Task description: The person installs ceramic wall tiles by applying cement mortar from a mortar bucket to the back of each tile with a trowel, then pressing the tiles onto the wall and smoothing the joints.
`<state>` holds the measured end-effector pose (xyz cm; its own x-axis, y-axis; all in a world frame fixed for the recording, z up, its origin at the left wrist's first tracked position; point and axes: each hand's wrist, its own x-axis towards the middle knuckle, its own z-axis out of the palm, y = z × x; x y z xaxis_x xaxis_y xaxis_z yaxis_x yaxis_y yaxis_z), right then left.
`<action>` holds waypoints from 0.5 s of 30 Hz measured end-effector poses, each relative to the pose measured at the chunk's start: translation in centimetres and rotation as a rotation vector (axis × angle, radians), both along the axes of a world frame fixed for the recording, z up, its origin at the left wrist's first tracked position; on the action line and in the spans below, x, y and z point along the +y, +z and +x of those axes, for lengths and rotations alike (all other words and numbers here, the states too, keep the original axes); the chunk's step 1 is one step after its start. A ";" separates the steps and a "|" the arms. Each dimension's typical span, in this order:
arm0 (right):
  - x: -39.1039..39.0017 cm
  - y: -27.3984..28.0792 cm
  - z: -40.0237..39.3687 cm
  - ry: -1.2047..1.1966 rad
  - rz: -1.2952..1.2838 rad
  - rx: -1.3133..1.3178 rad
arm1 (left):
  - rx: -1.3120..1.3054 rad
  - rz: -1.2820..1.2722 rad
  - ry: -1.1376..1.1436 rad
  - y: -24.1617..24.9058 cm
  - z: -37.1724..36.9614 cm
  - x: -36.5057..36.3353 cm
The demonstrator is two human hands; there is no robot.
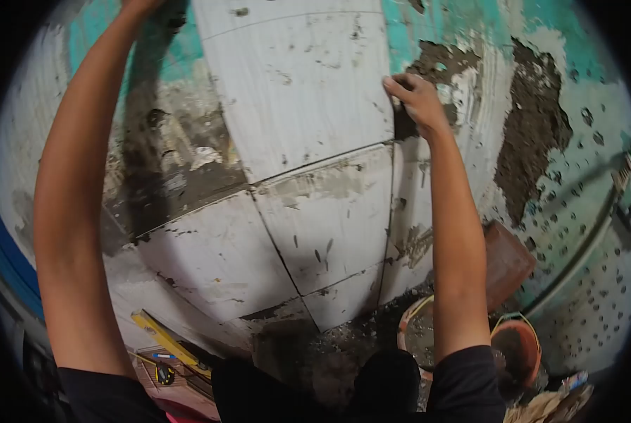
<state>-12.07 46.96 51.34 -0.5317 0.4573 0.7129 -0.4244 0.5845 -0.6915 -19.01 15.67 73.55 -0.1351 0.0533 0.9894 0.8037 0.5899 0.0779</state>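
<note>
A large white wall tile (pixel 301 84) stands against the wall above a row of similar tiles. Its upper end runs out of view at the top, and grey smears and a thin curved line mark its face. At its right edge is my right hand (pixel 417 99), fingers bent and closed on that edge. My left hand (pixel 143 4) is cut off by the top border, so its fingers are hidden; the left arm reaches up left of the tile. Below, a lower tile (pixel 329 218) with cement smears meets the big tile along a dark joint.
Wet mortar (pixel 530 134) and peeling green paint cover the wall at right. A bucket (pixel 407 328) and an orange bucket (pixel 530 345) stand below, near a reddish-brown slab (pixel 505 264). A yellow spirit level (pixel 164 338) and tape measure (pixel 164 374) lie lower left.
</note>
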 end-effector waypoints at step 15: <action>-3.4 -11.2 2.6 -0.370 0.126 0.181 | 0.010 0.028 -0.011 -0.6 0.6 0.4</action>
